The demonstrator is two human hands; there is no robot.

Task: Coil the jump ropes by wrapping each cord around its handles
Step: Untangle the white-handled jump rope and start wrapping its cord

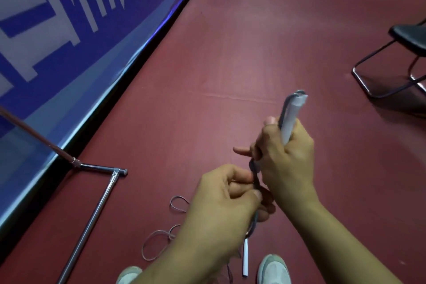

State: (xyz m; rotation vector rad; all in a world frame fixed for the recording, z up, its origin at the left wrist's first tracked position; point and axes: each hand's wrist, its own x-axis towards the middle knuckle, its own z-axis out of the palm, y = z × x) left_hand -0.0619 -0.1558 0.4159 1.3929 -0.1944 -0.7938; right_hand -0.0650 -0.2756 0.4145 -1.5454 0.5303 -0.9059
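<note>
My right hand grips the white handle nearly upright. Its long axis runs up and away from me, leaning slightly right, with the top end clear above my fist. Whether that fist holds one handle or two, I cannot tell. The grey cord comes out below it, and my left hand pinches it there. My arms hide the cord lower down. Loose loops and another white handle lie on the floor.
</note>
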